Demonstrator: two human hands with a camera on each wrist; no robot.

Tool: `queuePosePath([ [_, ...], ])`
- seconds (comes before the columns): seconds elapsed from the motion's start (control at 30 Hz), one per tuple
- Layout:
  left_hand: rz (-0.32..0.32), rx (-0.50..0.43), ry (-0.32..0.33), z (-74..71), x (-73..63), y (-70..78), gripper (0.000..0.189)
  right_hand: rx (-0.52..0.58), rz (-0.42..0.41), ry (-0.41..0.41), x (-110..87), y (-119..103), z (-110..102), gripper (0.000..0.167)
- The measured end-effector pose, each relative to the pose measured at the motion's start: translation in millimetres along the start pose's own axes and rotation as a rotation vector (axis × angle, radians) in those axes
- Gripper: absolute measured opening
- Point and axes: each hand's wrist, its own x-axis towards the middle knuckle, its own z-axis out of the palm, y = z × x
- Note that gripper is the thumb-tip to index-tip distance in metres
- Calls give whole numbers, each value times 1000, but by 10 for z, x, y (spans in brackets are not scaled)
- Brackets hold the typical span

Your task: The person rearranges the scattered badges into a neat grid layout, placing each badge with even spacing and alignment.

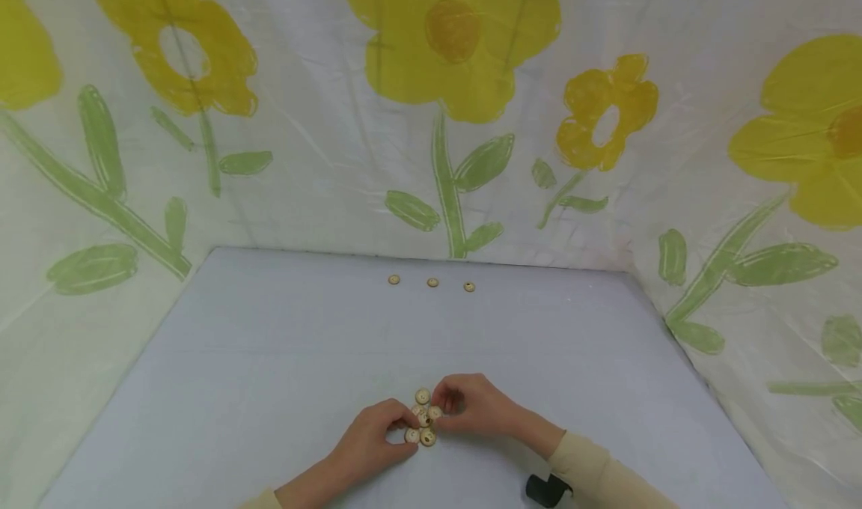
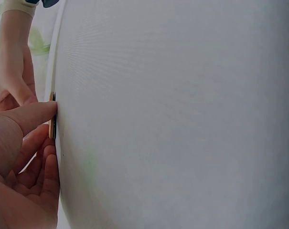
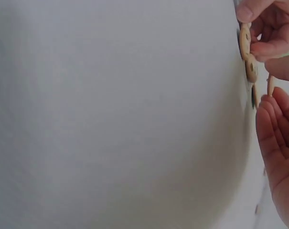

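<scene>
Several small round wooden discs with dark marks lie in a tight cluster near the front of the table, one disc (image 1: 422,396) at its far end. My left hand (image 1: 370,438) pinches a pale disc (image 1: 411,436) between thumb and index finger at the cluster's near left. From the right, my right hand (image 1: 481,406) holds another disc (image 1: 435,412) by its edges. In the right wrist view that disc (image 3: 271,86) stands a little off the others, between thumb and fingertips. Fingers partly cover the middle of the cluster.
Toward the table's far edge, three more discs (image 1: 432,282) lie spaced in a row. The pale table (image 1: 269,329) is enclosed by a white curtain (image 1: 303,135) with painted yellow flowers. A black object (image 1: 547,490) sits by the right sleeve.
</scene>
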Motion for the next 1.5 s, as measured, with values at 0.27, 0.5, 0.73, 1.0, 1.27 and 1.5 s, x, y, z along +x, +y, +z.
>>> queuePosePath([
  [0.27,-9,-6,-9,-14,2,9,21,-40,-4,42,215,9,-89,20],
  [0.5,-21,7,-15,-24,6,19,20,-69,17,76,462,70,-143,18],
  [0.73,2,6,-7,-20,4,17,20,-94,55,111,672,125,-161,16],
  [1.0,-12,14,-20,-15,-1,11,20,-97,112,152,853,215,-157,18],
  [1.27,-10,18,-20,-22,1,19,20,-95,148,167,1020,243,-166,18],
  [1.5,-26,12,-26,-25,5,11,20,-114,179,165,1199,269,-167,16],
])
